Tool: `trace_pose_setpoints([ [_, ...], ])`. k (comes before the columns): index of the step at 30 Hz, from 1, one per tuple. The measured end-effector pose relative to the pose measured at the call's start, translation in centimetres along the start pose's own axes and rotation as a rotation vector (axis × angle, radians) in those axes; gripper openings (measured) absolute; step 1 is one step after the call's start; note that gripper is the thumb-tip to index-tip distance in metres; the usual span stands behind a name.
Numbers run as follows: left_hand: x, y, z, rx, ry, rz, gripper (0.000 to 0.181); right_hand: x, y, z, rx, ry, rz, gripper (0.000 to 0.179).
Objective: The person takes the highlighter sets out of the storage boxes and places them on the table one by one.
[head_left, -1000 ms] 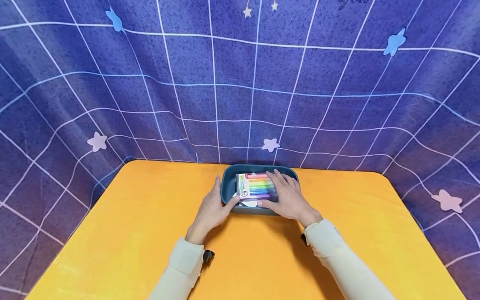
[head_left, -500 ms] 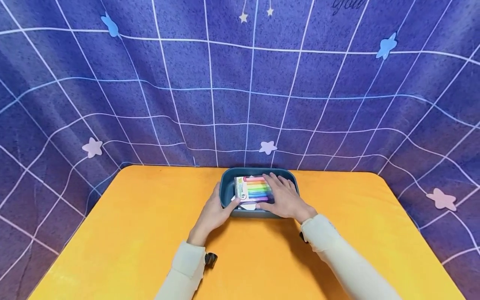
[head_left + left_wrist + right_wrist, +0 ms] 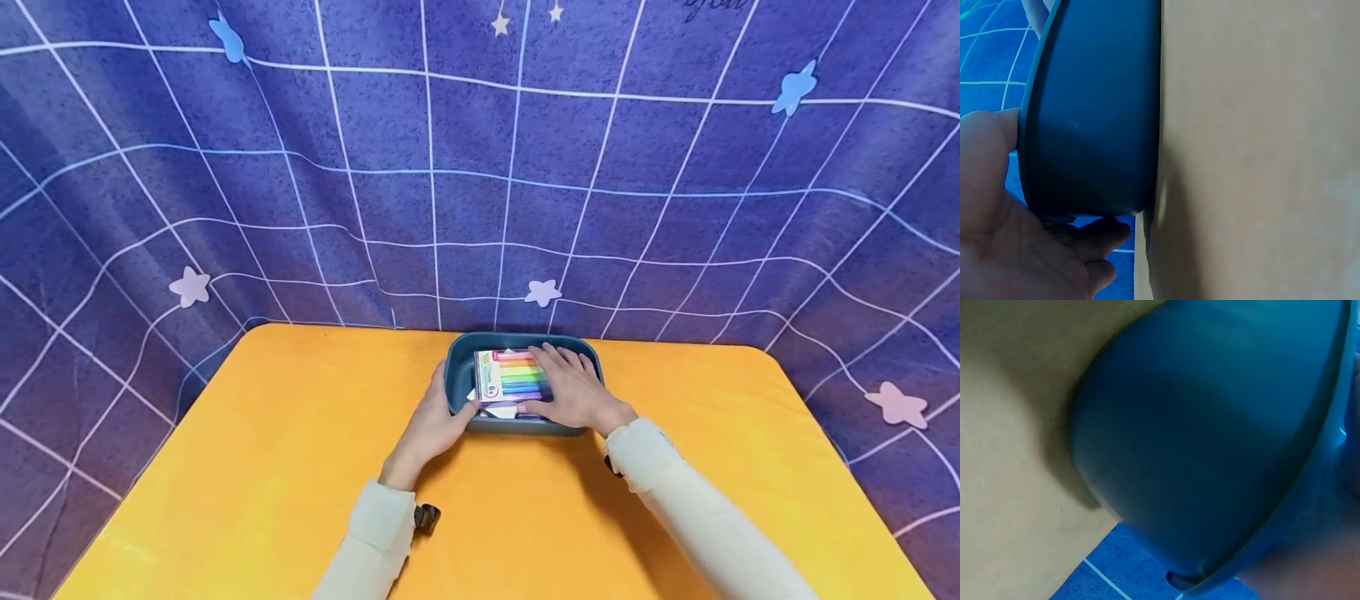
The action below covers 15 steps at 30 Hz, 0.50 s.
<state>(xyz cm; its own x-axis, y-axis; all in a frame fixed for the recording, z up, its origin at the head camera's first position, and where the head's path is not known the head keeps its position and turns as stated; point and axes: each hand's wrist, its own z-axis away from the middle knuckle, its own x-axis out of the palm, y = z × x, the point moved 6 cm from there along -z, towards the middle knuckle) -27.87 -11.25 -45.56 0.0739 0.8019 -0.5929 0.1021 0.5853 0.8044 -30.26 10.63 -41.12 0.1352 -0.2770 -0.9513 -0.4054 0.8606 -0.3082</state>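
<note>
A dark blue-green plastic bin [image 3: 468,340] stands on the yellow table near its far edge. Inside lies a clear pack of coloured markers [image 3: 517,375], its colours running from pink to purple, above some white items [image 3: 501,412]. My left hand [image 3: 433,423] holds the bin's left end, thumb at the near rim and fingers along the outside. In the left wrist view that thumb [image 3: 1004,128] meets the rim. Across the right part of the pack, my right hand [image 3: 576,392] grips it, fingers on the far side and thumb on the near side. The pack's right end is hidden underneath.
Behind the table [image 3: 300,467] hangs a blue curtain [image 3: 480,200] with white grid lines and stars, close to the bin's far side. The tabletop spreads out on both sides of the bin. A black wrist device [image 3: 427,518] sits at the left cuff.
The head view shifts slightly between frames. Both hands, the bin and the pack keep nearly the same places relative to each other.
</note>
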Motion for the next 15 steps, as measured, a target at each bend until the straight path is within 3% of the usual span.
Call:
trace_pose_setpoints([
  [15, 0.2, -0.2, 0.0, -0.009, -0.020, 0.038, 0.094, 0.2, 0.4, -1.3, -0.036, -0.035, 0.003, 0.098],
])
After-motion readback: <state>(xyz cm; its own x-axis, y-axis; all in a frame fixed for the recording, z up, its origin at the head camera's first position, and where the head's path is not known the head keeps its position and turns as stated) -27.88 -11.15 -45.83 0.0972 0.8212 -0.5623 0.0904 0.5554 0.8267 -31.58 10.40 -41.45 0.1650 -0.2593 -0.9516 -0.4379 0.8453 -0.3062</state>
